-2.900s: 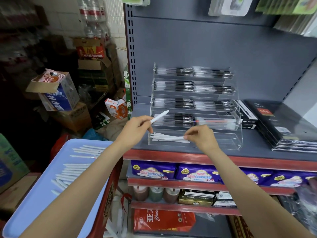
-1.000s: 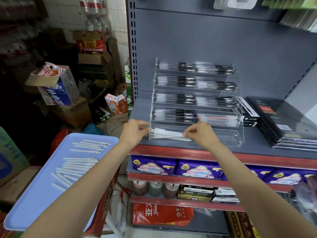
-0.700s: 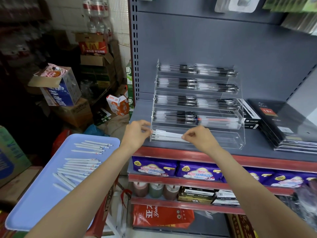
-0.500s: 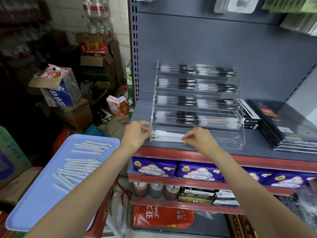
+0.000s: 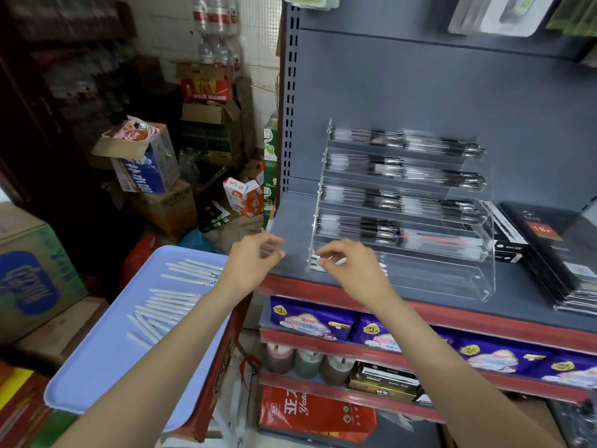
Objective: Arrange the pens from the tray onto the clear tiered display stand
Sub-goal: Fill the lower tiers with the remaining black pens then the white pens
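Observation:
A clear tiered display stand [image 5: 458,279] sits on the grey shelf. Its upper tiers hold black pens [image 5: 381,227], and one red pen lies in the fourth tier. A few white pens [image 5: 337,261] lie at the left end of the bottom tier, mostly hidden behind my right hand [image 5: 352,270]. That hand hovers in front of the tier with loosely curled fingers and holds nothing. My left hand [image 5: 255,260] hangs just left of the stand, fingers relaxed and empty. The light blue tray [image 5: 97,367] at lower left carries several white pens [image 5: 168,305].
Black notebooks [image 5: 562,253] are stacked right of the stand, with a small black box [image 5: 507,240] between them. The red shelf edge [image 5: 452,312] runs below my hands. Cardboard boxes [image 5: 145,163] crowd the floor at left. The tray rests on a red crate.
Both hands have let go of the white pens in the bottom tier and drawn back leftward, away from the stand. The pens stay in the tier.

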{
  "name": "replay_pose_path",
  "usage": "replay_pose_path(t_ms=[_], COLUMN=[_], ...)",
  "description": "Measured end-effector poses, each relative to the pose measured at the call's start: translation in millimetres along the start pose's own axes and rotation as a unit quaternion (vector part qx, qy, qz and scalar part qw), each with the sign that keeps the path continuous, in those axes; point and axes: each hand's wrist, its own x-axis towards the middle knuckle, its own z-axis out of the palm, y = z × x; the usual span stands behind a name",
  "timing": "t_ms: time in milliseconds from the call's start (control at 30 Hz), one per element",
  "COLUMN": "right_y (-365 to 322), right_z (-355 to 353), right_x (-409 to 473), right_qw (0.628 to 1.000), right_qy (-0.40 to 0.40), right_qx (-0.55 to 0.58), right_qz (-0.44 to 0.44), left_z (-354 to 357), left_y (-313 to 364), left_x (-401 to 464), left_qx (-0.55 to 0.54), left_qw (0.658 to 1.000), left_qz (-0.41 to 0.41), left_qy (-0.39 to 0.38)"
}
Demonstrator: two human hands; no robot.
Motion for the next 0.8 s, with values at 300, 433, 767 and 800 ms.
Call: replay_pose_path(t_ms=[300, 433, 767, 800], right_y=[-83.1, -89.1, -104.7, -107.5], right_z=[164.6, 239.5, 320.8, 325.1], right_x=[11.0, 8.9, 1.9, 2.9], right_qw=[0.988, 0.976, 0.953, 0.95], right_qy=[-0.144, -0.215, -0.266, -0.267], right_qx=[0.046, 0.001, -0.139, -0.15], right_qz=[-0.021, 0.022, 0.05, 0.054], left_z=[-85.0, -107.5, -93.3, -93.9], left_y=[-166.2, -242.8, -319.2, -315.1], left_x=[-57.6, -79.6, -98.8, -99.5], left_qx=[0.121, 0.187, 0.167, 0.1], left_qw=[0.986, 0.976, 0.98, 0.988], left_qz=[-0.099, -0.108, -0.045, -0.096], left_qy=[0.053, -0.021, -0.102, -0.063])
